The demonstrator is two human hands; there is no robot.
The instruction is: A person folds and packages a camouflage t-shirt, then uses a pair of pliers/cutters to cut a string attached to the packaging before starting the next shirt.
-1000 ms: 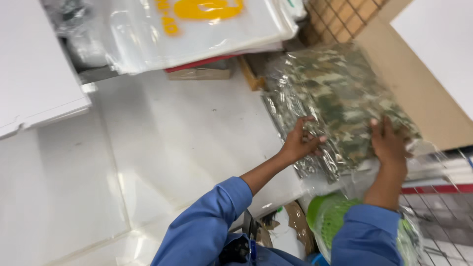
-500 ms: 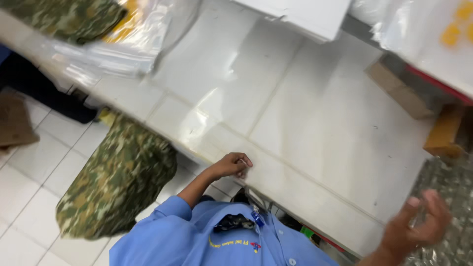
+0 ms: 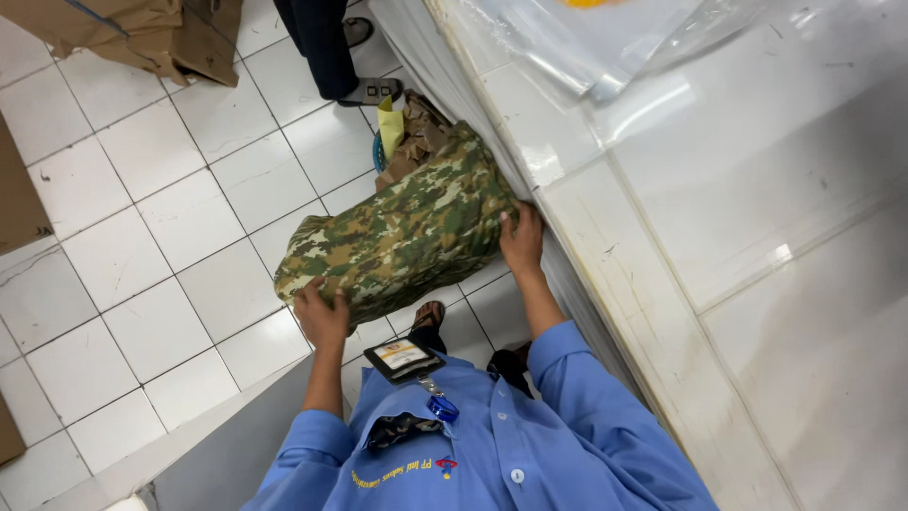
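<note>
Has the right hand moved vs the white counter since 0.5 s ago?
Yes. The right hand has come down off the white counter top, past its edge, onto the camouflage bundle beside it; the left hand grips the bundle's other end.

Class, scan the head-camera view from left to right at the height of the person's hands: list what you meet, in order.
White tiled floor → left hand → camouflage cloth bundle held between both hands → right hand → edge of the white tiled counter → counter top.
</note>
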